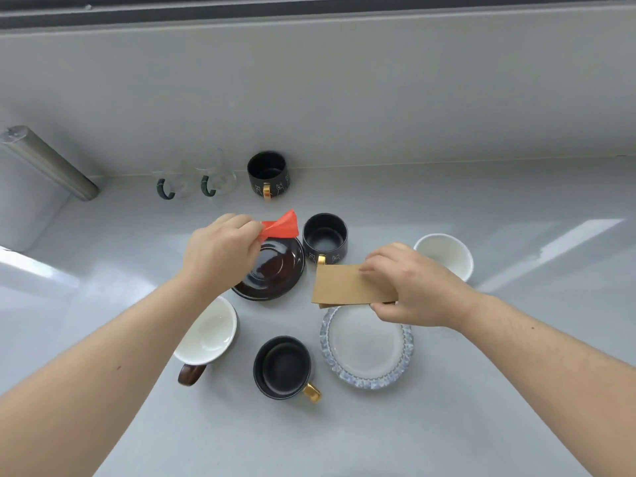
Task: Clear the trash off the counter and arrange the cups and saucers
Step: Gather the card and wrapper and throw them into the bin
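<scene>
Left hand: the left hand (220,251) pinches a red scrap of paper (280,226) between thumb and fingers, raised over the far rim of the dark saucer (275,273)
Right hand: the right hand (413,287) grips a tan cardboard piece (342,285) by its right edge, just right of the dark saucer
Dark saucer: flat on the grey desk (481,390), partly hidden by the left hand
Near cups: a black cup with gold handle (325,237) just right of the saucer's far side; a second black cup (283,368) nearer the camera than the saucer; a white cup with brown handle (206,333) under the left forearm
Patterned saucer: a pale blue-rimmed saucer (367,347) near-right of the dark saucer, beneath the cardboard's edge
Far right: a white cup (445,254) beyond the right hand
Back row: a third black cup (268,175) and two clear glass mugs (196,182) by the wall, beyond the dark saucer
</scene>
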